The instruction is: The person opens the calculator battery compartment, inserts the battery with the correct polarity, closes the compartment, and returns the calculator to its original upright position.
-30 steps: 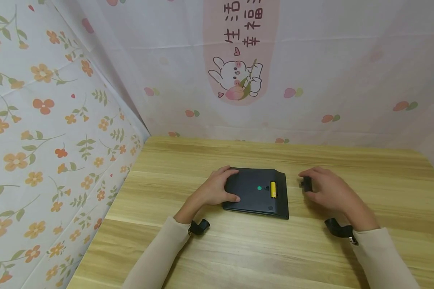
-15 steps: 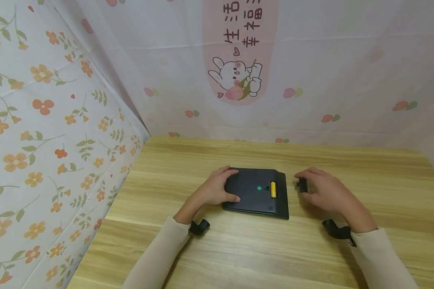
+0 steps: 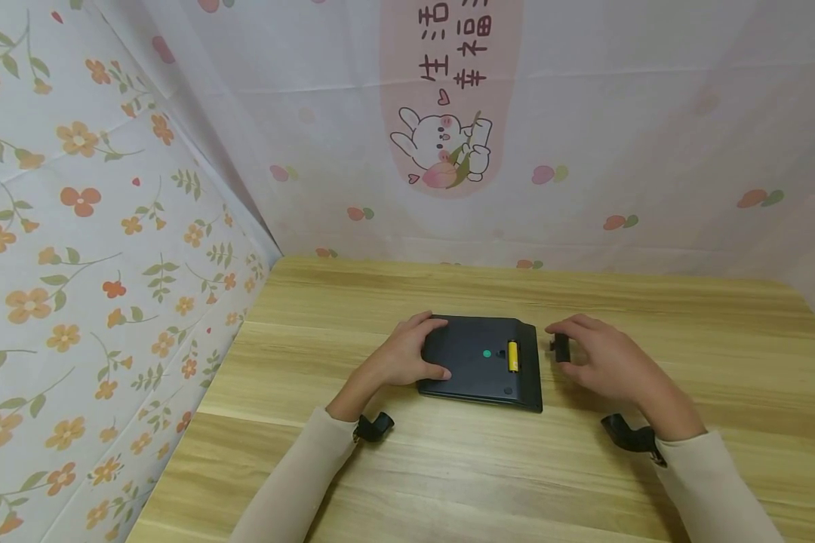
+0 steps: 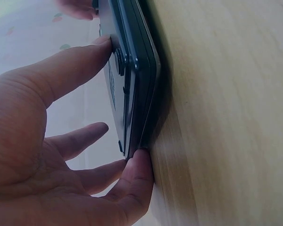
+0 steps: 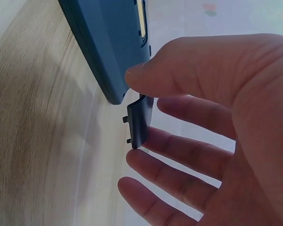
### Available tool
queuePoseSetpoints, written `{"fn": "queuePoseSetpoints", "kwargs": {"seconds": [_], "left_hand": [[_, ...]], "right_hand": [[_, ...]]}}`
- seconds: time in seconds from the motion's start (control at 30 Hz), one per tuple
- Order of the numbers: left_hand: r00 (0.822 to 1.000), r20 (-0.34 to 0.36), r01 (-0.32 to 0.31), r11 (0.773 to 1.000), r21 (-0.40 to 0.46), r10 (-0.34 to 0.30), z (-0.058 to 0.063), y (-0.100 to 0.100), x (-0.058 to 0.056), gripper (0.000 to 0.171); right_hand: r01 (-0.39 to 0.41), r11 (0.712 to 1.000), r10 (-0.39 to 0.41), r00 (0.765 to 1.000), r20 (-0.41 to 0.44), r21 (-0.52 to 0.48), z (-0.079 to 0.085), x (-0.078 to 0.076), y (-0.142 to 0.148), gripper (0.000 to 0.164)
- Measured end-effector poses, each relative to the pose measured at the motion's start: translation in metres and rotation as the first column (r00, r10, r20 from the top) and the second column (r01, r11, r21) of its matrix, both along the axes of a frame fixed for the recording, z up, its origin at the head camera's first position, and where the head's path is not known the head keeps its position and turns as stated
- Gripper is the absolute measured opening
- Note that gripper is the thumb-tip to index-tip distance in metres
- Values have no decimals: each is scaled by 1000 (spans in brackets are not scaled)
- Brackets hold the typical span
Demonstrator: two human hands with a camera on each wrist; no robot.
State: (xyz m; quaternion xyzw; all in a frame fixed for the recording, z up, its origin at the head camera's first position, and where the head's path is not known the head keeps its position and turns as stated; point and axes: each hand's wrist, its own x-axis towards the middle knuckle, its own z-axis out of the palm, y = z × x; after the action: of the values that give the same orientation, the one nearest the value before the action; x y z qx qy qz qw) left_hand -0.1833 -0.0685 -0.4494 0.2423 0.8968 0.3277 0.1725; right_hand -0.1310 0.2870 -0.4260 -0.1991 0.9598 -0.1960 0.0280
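A dark calculator (image 3: pixel 472 358) lies back side up on the wooden table, its battery slot uncovered. Inside the slot sits a yellow battery (image 3: pixel 513 357). My left hand (image 3: pixel 405 353) grips the calculator's left end; in the left wrist view its thumb (image 4: pixel 85 66) presses on the back and fingers meet the far edge. Just right of the calculator, my right hand (image 3: pixel 607 358) pinches a small black battery cover (image 3: pixel 561 348). In the right wrist view the cover (image 5: pixel 140 122) stands on edge between thumb and fingers, two little tabs pointing away from the palm.
The wood-grain table (image 3: pixel 394 483) spreads around both hands. A white cloth with a rabbit print (image 3: pixel 444 143) hangs behind it, and a flowered cloth (image 3: pixel 109 264) at the left. Black wrist mounts (image 3: pixel 375 427) sit at both cuffs.
My right hand has moved a little left with the battery cover, closer to the calculator. The left hand and calculator have stayed in place.
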Motion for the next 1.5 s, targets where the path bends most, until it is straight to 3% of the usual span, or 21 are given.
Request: {"fn": "queuePoseSetpoints", "kwargs": {"seconds": [0.5, 1.0, 1.5], "left_hand": [[1000, -6, 6, 1000, -7, -6, -1, 0, 0, 87], [1000, -15, 20, 1000, -6, -20, -4, -1, -1, 88], [1000, -13, 8, 1000, -4, -8, -5, -1, -2, 88]], "right_hand": [[-30, 999, 28, 997, -74, -27, 5, 5, -11, 61], [-50, 997, 46, 997, -67, -58, 5, 9, -24, 64], [-93, 992, 83, 990, -114, -88, -3, 9, -35, 61]]}}
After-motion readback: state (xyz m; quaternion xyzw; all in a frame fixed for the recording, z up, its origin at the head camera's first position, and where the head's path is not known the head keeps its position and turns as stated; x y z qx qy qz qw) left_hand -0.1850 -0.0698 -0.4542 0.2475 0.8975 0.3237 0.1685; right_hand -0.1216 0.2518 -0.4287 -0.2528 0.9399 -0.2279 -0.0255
